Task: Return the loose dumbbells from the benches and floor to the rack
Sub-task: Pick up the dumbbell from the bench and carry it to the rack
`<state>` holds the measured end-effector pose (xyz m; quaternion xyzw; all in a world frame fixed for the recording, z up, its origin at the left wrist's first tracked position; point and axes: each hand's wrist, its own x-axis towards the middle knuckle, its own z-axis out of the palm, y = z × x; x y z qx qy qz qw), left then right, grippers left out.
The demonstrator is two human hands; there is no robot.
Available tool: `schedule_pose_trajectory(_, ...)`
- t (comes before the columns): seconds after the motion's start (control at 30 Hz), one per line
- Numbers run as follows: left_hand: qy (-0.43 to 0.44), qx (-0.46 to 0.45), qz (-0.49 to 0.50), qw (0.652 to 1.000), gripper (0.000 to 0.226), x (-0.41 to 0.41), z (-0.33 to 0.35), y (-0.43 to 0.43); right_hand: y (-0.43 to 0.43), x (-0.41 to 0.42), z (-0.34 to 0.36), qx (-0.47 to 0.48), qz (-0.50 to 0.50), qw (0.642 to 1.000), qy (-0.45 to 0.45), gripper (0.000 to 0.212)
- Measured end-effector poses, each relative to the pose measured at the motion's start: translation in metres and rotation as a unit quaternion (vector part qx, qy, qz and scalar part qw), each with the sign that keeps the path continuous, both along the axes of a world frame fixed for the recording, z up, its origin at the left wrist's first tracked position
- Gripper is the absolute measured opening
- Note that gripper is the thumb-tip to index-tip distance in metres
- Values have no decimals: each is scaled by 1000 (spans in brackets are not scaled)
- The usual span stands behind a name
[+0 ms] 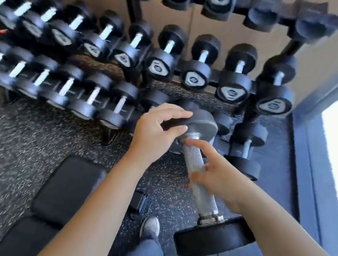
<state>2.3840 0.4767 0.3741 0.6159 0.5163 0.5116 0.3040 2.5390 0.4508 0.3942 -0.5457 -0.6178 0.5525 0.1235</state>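
a black rubber-headed dumbbell with a knurled silver steel handle (199, 172) is held in the air between both hands, tilted so one head points toward the rack and the other toward the person. the left hand (156, 130) cups the far head, fingers curled over its rim and thumb below, clamped on the rubber. the right hand (218, 175) lies against the handle partway along it, forefinger stretched out toward the far collar; whether its other fingers wrap the bar fully cannot be told, as they are behind it. the near head (212, 238) hangs below and behind the right wrist, above the speckled dark rubber floor (16, 148).

just beyond the left hand's grip stands the black three-tier metal dumbbell rack (133, 9), its tiers filled with black dumbbells, blurred at the left. right of the grip, one racked dumbbell (246, 149) sits on the lowest tier. below the left forearm is a black padded bench (65, 189), and under the held dumbbell a grey shoe (150, 226).
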Motion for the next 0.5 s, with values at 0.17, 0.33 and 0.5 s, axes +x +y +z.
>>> schedule_pose_trajectory(0.17,-4,12,-84,996,36,17,3,68,42,11,1,-1,-87,996,7,62)
schedule_pose_trajectory(0.33,5,20,-148,989,36,40,6,127,78,23,3,8,-159,987,13,62)
schedule_pose_trajectory(0.5,2,10,-196,981,34,72,-1,170,107,52,-3,25,-201,979,18,62)
